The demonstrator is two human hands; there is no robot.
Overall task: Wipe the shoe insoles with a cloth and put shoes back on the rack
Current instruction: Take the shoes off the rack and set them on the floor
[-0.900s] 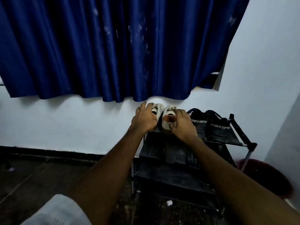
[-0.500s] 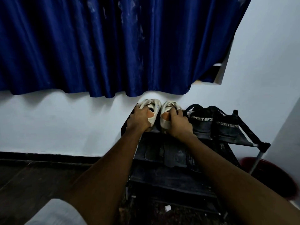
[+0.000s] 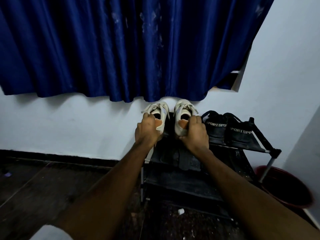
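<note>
The fingers [image 3: 148, 117] of the left hand [image 3: 147, 131] curl round the heel of the left white shoe [image 3: 160, 110]. The right hand [image 3: 194, 135] grips the heel of the right white shoe [image 3: 181, 108]. Both shoes stand side by side on the rack [image 3: 242, 148], just beside the black shoes [image 3: 216, 129], below a blue curtain [image 3: 121, 49].
</note>
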